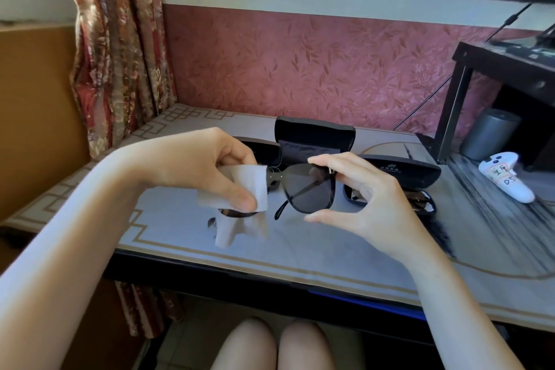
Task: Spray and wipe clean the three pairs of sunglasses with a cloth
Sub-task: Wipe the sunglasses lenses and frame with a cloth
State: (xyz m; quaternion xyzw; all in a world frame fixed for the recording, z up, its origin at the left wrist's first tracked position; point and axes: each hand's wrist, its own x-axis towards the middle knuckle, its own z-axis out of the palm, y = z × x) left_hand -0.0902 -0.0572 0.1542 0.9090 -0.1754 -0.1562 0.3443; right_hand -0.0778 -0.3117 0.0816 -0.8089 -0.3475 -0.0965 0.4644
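Both forearms are bare, with no sleeve reaching the wrists, and neither wrist carries a watch or band. The left hand [207, 168] and right hand [369, 198] wear no gloves or rings; the fingers [327, 161] show short, unpainted nails. Two bare knees [279, 345] show below.

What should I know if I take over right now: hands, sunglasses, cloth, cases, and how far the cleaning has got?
Left hand: pinching the white cloth over one lens of the black sunglasses.
Right hand: thumb-and-finger grip on the other lens rim, holding the pair above the table.
Behind: an open case standing upright; another case at right with a second pair lying in front of it; a third case is partly hidden behind the left hand.
No spray bottle in view.
Done: cannot tell which pairs are clean.
Left: finish wiping this pair, then check the others.
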